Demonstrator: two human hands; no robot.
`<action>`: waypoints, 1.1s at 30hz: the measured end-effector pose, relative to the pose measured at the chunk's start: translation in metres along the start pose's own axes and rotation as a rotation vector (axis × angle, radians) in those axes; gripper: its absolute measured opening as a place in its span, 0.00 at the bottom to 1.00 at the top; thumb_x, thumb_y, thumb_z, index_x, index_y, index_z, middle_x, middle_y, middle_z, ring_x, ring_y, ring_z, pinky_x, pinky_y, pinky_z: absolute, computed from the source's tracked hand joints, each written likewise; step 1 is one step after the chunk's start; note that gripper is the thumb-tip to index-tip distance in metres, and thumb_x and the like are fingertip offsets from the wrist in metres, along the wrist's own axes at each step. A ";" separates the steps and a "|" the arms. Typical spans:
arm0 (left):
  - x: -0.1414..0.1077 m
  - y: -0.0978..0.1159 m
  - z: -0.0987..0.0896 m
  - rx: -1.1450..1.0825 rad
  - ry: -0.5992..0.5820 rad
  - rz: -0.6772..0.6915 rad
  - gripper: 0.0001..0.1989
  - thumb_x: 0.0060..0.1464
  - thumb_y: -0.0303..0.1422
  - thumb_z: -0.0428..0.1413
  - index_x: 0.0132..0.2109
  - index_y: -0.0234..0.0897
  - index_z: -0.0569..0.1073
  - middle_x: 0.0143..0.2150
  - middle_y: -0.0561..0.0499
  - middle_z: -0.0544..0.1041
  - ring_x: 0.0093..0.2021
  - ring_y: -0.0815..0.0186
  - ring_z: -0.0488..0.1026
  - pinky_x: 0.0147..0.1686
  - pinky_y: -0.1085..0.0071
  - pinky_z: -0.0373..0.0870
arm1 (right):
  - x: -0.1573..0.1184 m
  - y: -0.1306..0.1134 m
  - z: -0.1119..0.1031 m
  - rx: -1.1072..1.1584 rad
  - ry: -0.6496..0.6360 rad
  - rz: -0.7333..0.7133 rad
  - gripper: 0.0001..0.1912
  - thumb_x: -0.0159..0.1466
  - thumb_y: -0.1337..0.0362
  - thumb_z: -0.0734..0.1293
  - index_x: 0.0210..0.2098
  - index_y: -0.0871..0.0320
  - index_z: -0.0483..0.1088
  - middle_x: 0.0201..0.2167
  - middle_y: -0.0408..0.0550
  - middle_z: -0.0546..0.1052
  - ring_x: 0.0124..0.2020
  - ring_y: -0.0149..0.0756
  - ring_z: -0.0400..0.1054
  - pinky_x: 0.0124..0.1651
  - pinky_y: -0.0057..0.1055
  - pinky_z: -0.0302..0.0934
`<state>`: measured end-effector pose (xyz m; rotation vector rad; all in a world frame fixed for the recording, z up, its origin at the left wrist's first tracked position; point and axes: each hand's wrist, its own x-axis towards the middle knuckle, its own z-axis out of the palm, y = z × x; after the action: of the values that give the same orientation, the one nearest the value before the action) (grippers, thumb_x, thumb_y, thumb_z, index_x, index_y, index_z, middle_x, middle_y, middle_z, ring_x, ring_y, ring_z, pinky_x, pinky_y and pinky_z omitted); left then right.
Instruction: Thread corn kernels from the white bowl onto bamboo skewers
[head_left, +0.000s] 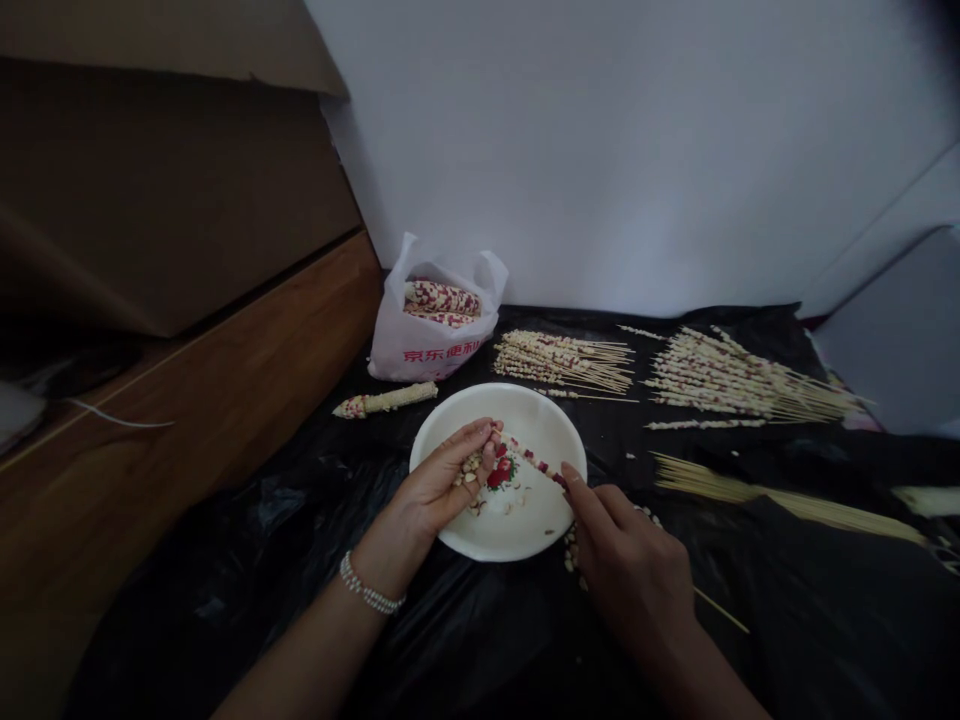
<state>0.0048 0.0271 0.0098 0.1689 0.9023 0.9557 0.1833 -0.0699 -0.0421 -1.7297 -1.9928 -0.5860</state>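
Note:
My right hand (626,550) is closed around a skewer (529,457) threaded with cream and dark red corn kernels. The skewer slants up and left over a white bowl (540,535), and its bare stick end comes out below my right hand. At the skewer's tip, the thumb and fingers of my left hand (442,480) are pinched together. Loose corn kernels (470,478) lie in the left palm; whatever sits right between the fingertips is too small to make out. Inside the bowl are a red printed pattern and a few scattered bits.
Behind the bowl stands a white plastic bag (397,335) of corn cobs (442,300). A partly stripped cob (390,399) lies left. Filled skewers form two piles (555,360) (712,380). Bare sticks (780,500) lie right, on black plastic sheeting (300,580). More kernels (571,555) lie beside the bowl.

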 end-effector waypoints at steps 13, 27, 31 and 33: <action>0.005 -0.007 -0.003 0.130 0.016 0.080 0.15 0.49 0.16 0.56 0.42 0.34 0.77 0.34 0.49 0.79 0.35 0.69 0.76 0.37 0.79 0.72 | 0.001 -0.003 -0.003 -0.026 -0.010 -0.002 0.21 0.63 0.71 0.59 0.55 0.55 0.67 0.27 0.42 0.73 0.21 0.25 0.61 0.24 0.27 0.49; 0.012 -0.006 -0.007 0.079 -0.059 0.002 0.15 0.50 0.18 0.57 0.45 0.31 0.76 0.34 0.48 0.79 0.32 0.72 0.74 0.36 0.81 0.72 | 0.000 -0.003 -0.001 0.010 -0.007 0.001 0.22 0.63 0.70 0.59 0.56 0.55 0.66 0.27 0.42 0.74 0.21 0.25 0.61 0.24 0.27 0.48; 0.014 -0.008 -0.011 0.110 -0.102 0.026 0.13 0.50 0.18 0.57 0.43 0.34 0.77 0.34 0.50 0.79 0.32 0.72 0.75 0.35 0.80 0.74 | 0.000 -0.006 -0.004 0.012 0.004 0.005 0.21 0.63 0.71 0.58 0.55 0.56 0.67 0.26 0.42 0.73 0.21 0.25 0.61 0.25 0.27 0.48; 0.015 -0.008 -0.012 0.121 -0.118 0.027 0.12 0.50 0.19 0.57 0.41 0.35 0.77 0.34 0.50 0.79 0.32 0.71 0.76 0.34 0.80 0.74 | 0.000 -0.008 -0.005 0.010 0.013 0.009 0.21 0.63 0.71 0.58 0.54 0.56 0.68 0.26 0.42 0.73 0.20 0.25 0.61 0.25 0.28 0.47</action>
<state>0.0051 0.0306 -0.0111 0.3380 0.8511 0.9074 0.1760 -0.0738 -0.0379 -1.7236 -1.9755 -0.5814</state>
